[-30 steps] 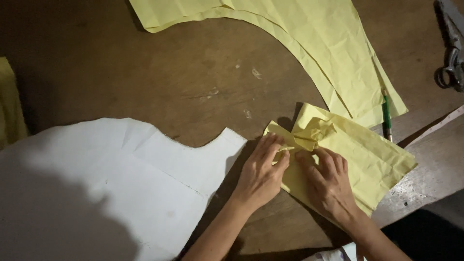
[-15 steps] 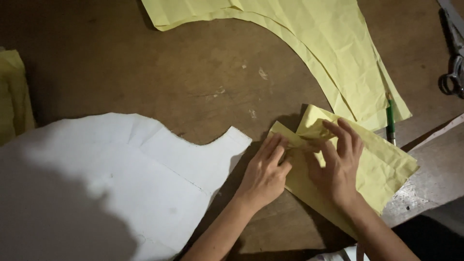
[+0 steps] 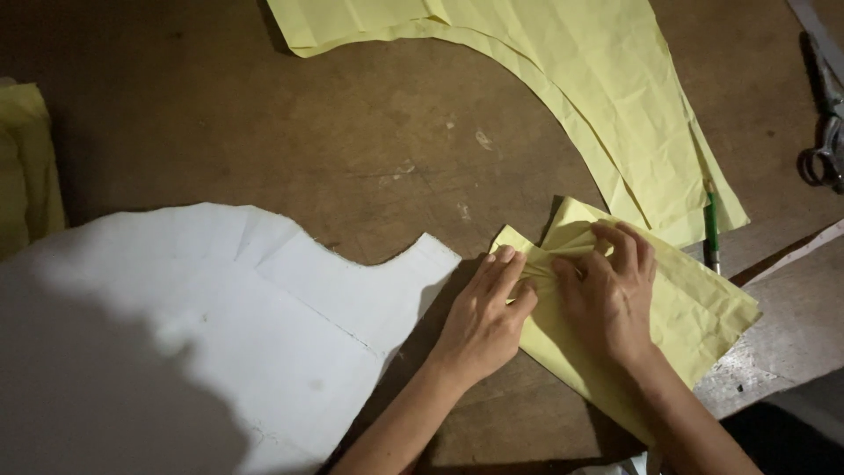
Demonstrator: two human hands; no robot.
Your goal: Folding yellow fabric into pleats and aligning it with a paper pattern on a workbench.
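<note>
A small folded piece of yellow fabric [image 3: 694, 308] lies on the brown wooden table [image 3: 264, 132] at the lower right. My left hand [image 3: 483, 321] rests on its left corner, fingers pinching gathered pleats. My right hand [image 3: 611, 295] presses flat on the middle of the same piece, fingers curled over the gathered fold. Both hands meet at the bunched spot near the piece's upper left.
A large curved yellow fabric panel [image 3: 607, 97] lies at the top. A white cut pattern piece [image 3: 220, 325] covers the lower left. A green pen [image 3: 710, 230] sits beside the folded piece. Scissors [image 3: 826, 141] lie at the right edge. More yellow cloth [image 3: 26, 176] sits far left.
My right hand slid up over the gathered fold and flattened on it. My left hand stayed at the corner, still pinching. The view shifted slightly.
</note>
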